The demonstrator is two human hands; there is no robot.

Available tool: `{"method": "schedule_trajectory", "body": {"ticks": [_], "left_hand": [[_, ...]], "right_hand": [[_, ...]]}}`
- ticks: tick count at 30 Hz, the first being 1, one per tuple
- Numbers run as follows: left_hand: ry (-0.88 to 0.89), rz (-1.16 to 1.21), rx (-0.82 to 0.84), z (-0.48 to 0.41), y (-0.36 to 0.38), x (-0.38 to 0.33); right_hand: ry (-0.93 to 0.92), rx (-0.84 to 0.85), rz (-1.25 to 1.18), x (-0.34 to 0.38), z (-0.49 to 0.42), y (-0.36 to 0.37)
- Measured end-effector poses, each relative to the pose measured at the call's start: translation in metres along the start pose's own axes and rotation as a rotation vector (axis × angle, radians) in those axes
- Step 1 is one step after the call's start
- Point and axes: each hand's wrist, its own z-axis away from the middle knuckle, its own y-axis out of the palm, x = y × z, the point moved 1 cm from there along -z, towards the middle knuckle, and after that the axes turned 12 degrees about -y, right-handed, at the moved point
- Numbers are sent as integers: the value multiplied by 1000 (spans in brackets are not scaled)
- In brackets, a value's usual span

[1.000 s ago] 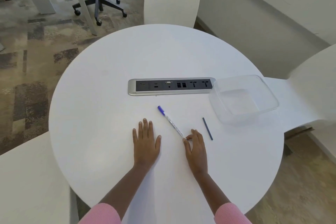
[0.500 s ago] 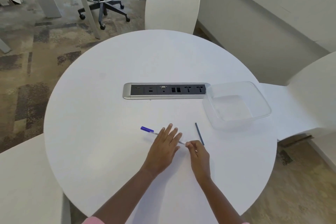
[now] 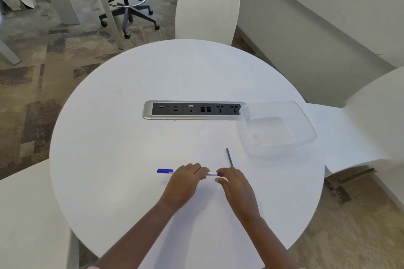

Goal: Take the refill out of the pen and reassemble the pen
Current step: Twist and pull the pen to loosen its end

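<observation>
Left hand [image 3: 187, 179] curls over the pen [image 3: 211, 174]; right hand [image 3: 237, 188] pinches its right end.
Dark refill [image 3: 229, 157] lies on the table [image 3: 131, 137], outside the clear tub [image 3: 269, 149] near the right edge.

1. I see the pen [image 3: 211, 174], white barrel with blue cap pointing left, lying crosswise, held by my left hand [image 3: 185, 183] and right hand [image 3: 236, 188].
2. The refill [image 3: 229, 157], a thin dark-blue rod, lies on the surface [image 3: 131, 137] just beyond the pen's right end.
</observation>
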Motion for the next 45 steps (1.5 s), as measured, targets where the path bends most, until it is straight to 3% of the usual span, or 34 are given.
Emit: {"method": "schedule_trajectory", "body": {"ticks": [5, 13, 23, 30, 37, 39, 42, 45], "left_hand": [[-14, 4, -10, -3, -10, -4], [-48, 27, -34, -2, -14, -5], [-30, -10, -72, -2, -17, -6], [38, -8, -117, -3, -23, -6], [56, -33, -125, -4, -28, -8], [16, -49, -121, -6, -29, -8], [-33, -85, -130, -11, -32, -6], [-57, -94, -146, -13, -36, -4]], "right_hand": [[-281, -15, 242, -8, -10, -7], [-323, 27, 177, -10, -18, -10], [36, 243, -275, 4, -22, -18], [343, 292, -663, 4, -27, -23], [591, 504, -975, 5, -40, -38], [544, 506, -924, 8, -41, -39], [391, 330, -697, 12, -41, -36], [123, 214, -470, 12, -38, -34]]}}
